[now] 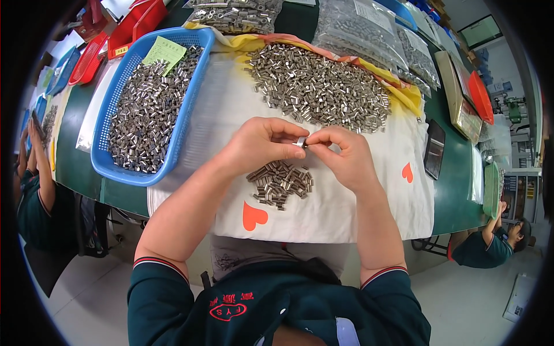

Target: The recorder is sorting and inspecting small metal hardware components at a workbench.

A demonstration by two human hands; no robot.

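Over the white cloth (323,216), my left hand (257,145) pinches a small shiny metal cylinder (300,142) between thumb and fingers. My right hand (341,151) meets it there, its thumb and forefinger closed at the cylinder's right end, on a dark bit too small to name. Just below my hands lies a small pile of metal cylinders (280,183). Beyond them spreads a much larger heap of the same pieces (317,83), bordered by a yellow and red cloth (407,95).
To the left stands a blue basket (103,135) full of cylinders, with a green paper slip (164,53) on top. Clear bags of metal parts (358,32) line the far side. A phone (434,149) lies at right. People sit at both sides.
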